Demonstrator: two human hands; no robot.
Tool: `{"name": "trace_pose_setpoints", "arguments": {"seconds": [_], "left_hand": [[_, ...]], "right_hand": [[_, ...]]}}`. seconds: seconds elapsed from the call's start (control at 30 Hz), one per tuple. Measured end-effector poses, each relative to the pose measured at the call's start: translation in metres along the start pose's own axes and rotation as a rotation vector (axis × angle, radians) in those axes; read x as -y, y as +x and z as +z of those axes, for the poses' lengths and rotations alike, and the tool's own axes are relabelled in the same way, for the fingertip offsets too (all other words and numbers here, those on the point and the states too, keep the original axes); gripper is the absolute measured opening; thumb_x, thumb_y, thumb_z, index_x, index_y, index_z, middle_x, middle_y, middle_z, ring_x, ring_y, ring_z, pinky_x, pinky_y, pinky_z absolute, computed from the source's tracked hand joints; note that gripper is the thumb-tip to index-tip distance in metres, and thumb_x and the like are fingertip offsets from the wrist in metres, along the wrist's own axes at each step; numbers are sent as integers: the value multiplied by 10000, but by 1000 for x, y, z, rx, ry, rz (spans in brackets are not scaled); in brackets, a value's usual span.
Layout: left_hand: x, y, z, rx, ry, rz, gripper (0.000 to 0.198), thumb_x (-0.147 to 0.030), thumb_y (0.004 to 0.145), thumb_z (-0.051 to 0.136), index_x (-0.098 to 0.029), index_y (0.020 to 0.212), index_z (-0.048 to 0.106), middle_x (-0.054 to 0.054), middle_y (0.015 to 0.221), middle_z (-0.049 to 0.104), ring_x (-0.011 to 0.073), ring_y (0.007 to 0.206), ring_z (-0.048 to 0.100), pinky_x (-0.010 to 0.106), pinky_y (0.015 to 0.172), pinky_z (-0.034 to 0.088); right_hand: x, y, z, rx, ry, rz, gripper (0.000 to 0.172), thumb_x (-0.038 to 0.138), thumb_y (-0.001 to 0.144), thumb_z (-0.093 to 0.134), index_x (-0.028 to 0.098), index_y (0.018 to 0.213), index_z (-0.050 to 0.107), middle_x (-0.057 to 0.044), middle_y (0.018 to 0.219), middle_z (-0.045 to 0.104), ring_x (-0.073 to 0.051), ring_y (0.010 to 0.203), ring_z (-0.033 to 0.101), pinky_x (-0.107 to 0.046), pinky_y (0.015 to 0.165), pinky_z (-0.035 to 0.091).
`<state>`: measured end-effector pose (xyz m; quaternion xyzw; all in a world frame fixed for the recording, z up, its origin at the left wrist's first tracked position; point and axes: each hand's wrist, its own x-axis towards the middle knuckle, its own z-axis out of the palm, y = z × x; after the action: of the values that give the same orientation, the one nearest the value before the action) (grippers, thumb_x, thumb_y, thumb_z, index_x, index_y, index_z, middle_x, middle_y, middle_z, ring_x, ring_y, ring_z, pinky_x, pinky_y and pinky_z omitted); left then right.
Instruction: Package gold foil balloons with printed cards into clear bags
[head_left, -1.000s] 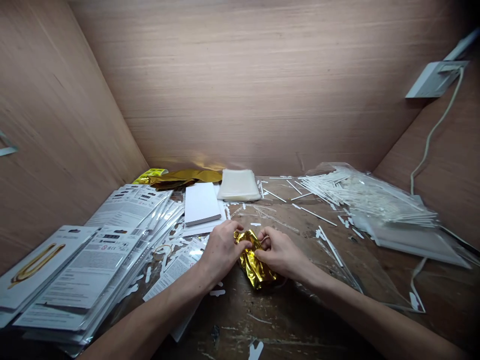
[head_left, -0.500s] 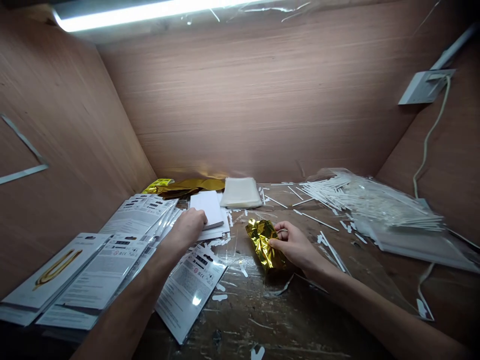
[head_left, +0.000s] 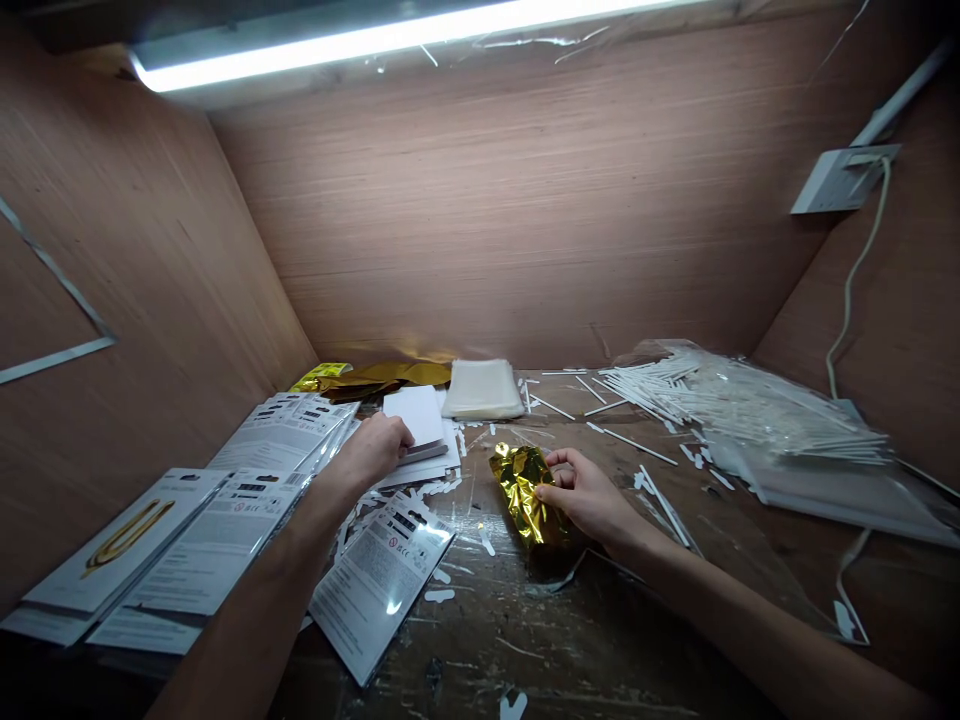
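My right hand [head_left: 581, 490] pinches the near-right edge of a folded gold foil balloon [head_left: 527, 492], whose small tab points away from me. The balloon lies low over the table, and its lower end is in shadow. My left hand [head_left: 384, 443] is closed on the left edge of a stack of white cards [head_left: 415, 415]. Its thumb rests at the near edge; the fingertips are partly hidden, so how many cards it grips cannot be seen. Just below that hand lies a clear-sleeved printed package [head_left: 382, 585], back side up.
More sleeved packages [head_left: 169, 545] lie in overlapping piles at left. Behind the cards are gold foil sheets [head_left: 382, 378] and a stack of clear bags [head_left: 482, 390]. White sticks [head_left: 652, 388] and a plastic bag of sticks [head_left: 787, 420] spread at right. Paper scraps [head_left: 487, 542] litter the table.
The view has tilted up slightly. Both hands keep nearly the same places and grips; the near edge of the top white cards looks slightly lifted from those beneath.
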<state>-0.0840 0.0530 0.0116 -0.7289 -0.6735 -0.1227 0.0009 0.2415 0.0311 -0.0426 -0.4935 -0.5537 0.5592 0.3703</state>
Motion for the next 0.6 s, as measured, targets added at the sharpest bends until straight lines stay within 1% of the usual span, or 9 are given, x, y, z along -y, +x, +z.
{"name": "trace_pose_setpoints", "arguments": {"seconds": [0.07, 0.17, 0.23, 0.33, 0.4, 0.5, 0.57, 0.6], "left_hand": [[-3, -1, 1, -25, 64, 13, 197, -159, 800, 616, -217, 822, 803, 94, 799, 774, 244, 826, 687, 312, 761, 463], [-8, -2, -1, -106, 147, -4, 248, -162, 859, 548, -174, 936, 783, 132, 879, 771, 281, 878, 689, 350, 806, 477], [-12, -5, -6, -168, 178, -28, 261, -181, 887, 523, -149, 1003, 755, 143, 907, 764, 297, 888, 687, 374, 822, 484], [-26, -13, -17, -231, 197, -43, 256, -204, 918, 496, -140, 1013, 725, 135, 895, 757, 294, 855, 688, 390, 818, 492], [-43, -24, -24, -249, 196, -28, 253, -209, 935, 480, -148, 1007, 714, 118, 864, 754, 281, 821, 689, 382, 791, 497], [-83, -52, -25, -219, 180, 43, 235, -191, 942, 471, -165, 985, 700, 84, 780, 744, 246, 714, 684, 341, 687, 490], [-114, -78, -17, -115, 148, 153, 217, -123, 916, 460, -152, 914, 676, 78, 709, 718, 224, 607, 658, 316, 578, 457], [-129, -91, -10, -59, 130, 220, 168, -90, 863, 495, -152, 864, 651, 71, 677, 700, 220, 566, 642, 308, 532, 439]], "right_hand": [[1, -1, 0, 6, 14, -3, 475, 259, 707, 730, 218, 1111, 484, 71, 664, 611, -158, 585, 624, -257, 549, 465], [2, 0, -1, 6, 49, -16, 465, 240, 718, 729, 209, 1116, 490, 61, 673, 626, -153, 588, 626, -249, 542, 466], [2, 2, -2, -5, 77, -24, 453, 226, 728, 731, 204, 1115, 497, 51, 676, 640, -148, 584, 624, -240, 529, 463], [7, 4, -6, -19, 176, -39, 473, 228, 727, 767, 207, 1118, 502, 31, 695, 675, -159, 590, 647, -245, 518, 482], [14, 5, -11, -3, 306, -64, 512, 237, 711, 809, 210, 1122, 505, 2, 762, 719, -176, 634, 684, -274, 562, 538], [28, 4, -22, 35, 509, -114, 563, 202, 672, 855, 205, 1122, 518, -37, 890, 757, -177, 726, 723, -299, 688, 598], [35, 3, -27, 46, 574, -121, 575, 166, 659, 857, 205, 1123, 521, -41, 919, 758, -172, 765, 731, -291, 735, 604], [37, 2, -29, 48, 565, -99, 574, 154, 659, 850, 208, 1124, 518, -38, 907, 755, -176, 764, 733, -293, 730, 604]]}}
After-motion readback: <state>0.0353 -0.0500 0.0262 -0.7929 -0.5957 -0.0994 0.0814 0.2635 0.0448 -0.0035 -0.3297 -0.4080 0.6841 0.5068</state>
